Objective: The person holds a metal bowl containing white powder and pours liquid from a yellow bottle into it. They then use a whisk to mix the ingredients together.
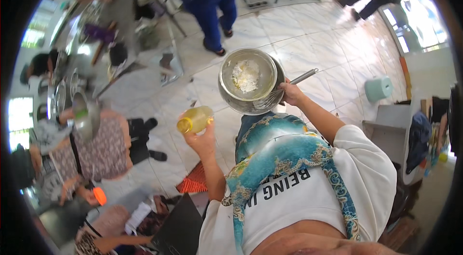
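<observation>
My left hand (201, 140) grips a plastic bottle (199, 117) of yellow liquid, tilted with its round yellow end towards the lower left. It is held apart from the bowls. My right hand (291, 94) holds the rim of a large metal bowl (231, 104) together with a wire whisk (304, 76). The whisk's wires rest inside the large bowl and its handle sticks out over the rim. A smaller metal bowl (266, 80) is nested in the large one. White powder (246, 77) with some yellow stuff is heaped in it. My right fingertips are partly hidden.
A person in blue trousers (209, 5) stands just beyond the bowls on the tiled floor (289, 38). Several people are at the left, one holding an orange lid-like thing (99, 196). A pale green stool (378, 89) stands at the right. An orange mat (191, 181) lies lower left.
</observation>
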A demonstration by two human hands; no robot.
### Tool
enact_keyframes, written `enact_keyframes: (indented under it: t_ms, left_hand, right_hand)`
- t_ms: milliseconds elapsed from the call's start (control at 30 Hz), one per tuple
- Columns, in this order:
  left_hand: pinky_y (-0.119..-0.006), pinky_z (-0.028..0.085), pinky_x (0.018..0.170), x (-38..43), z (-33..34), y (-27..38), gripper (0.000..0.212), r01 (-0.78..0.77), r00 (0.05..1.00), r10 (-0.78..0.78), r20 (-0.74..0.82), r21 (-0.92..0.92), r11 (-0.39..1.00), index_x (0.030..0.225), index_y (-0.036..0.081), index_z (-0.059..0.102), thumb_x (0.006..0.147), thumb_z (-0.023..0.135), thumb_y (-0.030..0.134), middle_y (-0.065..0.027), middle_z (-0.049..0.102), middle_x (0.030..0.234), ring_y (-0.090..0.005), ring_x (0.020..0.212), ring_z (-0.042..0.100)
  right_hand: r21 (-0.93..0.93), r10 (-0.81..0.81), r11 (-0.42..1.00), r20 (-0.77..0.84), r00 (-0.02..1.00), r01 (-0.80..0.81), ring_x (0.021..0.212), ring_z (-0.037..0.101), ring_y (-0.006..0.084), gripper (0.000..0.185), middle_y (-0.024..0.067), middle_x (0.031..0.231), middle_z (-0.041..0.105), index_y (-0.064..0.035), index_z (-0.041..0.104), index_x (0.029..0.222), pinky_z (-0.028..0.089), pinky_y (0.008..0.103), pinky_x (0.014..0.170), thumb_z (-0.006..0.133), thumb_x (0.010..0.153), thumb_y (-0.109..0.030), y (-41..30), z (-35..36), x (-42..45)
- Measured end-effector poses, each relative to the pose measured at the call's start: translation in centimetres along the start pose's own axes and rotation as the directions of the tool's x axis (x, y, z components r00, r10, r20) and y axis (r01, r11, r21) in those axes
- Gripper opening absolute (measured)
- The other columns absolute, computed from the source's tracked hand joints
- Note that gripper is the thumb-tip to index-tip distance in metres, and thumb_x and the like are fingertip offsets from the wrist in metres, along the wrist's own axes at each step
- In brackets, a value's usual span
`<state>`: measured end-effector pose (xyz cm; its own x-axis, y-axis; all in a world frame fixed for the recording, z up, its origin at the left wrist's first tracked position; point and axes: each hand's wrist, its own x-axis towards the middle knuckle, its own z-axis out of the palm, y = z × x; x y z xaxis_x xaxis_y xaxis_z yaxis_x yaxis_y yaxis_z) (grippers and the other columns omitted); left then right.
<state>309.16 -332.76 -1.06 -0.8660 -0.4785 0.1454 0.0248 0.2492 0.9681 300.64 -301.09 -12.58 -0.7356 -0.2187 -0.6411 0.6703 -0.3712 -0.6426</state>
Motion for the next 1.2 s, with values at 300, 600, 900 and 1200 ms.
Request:
enact_keyframes:
  t_ms: [300, 600, 900, 1200]
  left_hand:
    - [-0.030, 0.044, 0.088, 4.5, 29.4, 10.2, 0.063, 0.080, 0.861, 0.098, 0.498, -0.324, 0.943, 0.119, 0.002, 0.042, 0.063, 0.070, -0.004, -0.0079, 0.050, 0.110, -0.0172, 0.101, 0.052]
    - [-0.029, 0.044, 0.088, 8.8, 48.4, 13.1, 0.063, 0.064, 0.726, 0.127, 0.676, -0.251, 0.966, 0.119, 0.002, 0.043, 0.063, 0.070, -0.004, -0.0071, 0.051, 0.112, -0.0160, 0.099, 0.053]
    - [-0.029, 0.046, 0.081, 6.3, 74.0, 15.8, 0.053, 0.028, 0.466, 0.178, 0.867, -0.215, 0.976, 0.111, 0.002, 0.048, 0.063, 0.072, 0.000, -0.0080, 0.056, 0.101, -0.0163, 0.092, 0.056]
    - [-0.033, 0.043, 0.089, -2.7, 103.3, 30.3, 0.065, -0.358, 0.278, 0.741, 0.611, -0.650, 0.671, 0.115, 0.005, 0.049, 0.056, 0.076, 0.004, -0.0127, 0.056, 0.110, -0.0255, 0.101, 0.056]
  right_hand:
    - [0.269, -0.134, 0.934, -0.351, 0.927, 0.237, 0.088, 0.061, 0.0289, 0.055, 0.0108, 0.106, 0.054, -0.0194, 0.034, 0.128, 0.056, 0.0498, 0.061, 0.038, 0.075, -0.003, -11.3, -16.5, -2.3]
    - [0.392, -0.227, 0.787, -0.533, 0.815, 0.476, 0.083, 0.062, 0.0291, 0.053, 0.0135, 0.105, 0.055, -0.0150, 0.034, 0.126, 0.056, 0.0503, 0.060, 0.039, 0.075, -0.003, -22.6, -31.0, -2.6]
    - [0.428, -0.167, 0.645, -0.729, 0.664, 0.632, 0.099, 0.056, 0.0357, 0.053, 0.0161, 0.118, 0.046, -0.0144, 0.028, 0.127, 0.051, 0.0582, 0.072, 0.040, 0.076, -0.004, -29.6, -48.5, -8.0]
    - [0.385, -0.139, 0.525, -0.841, 0.523, 0.759, 0.097, 0.057, 0.0356, 0.047, 0.0173, 0.116, 0.048, -0.0131, 0.029, 0.124, 0.051, 0.0555, 0.074, 0.038, 0.078, -0.005, -36.8, -64.8, -11.5]
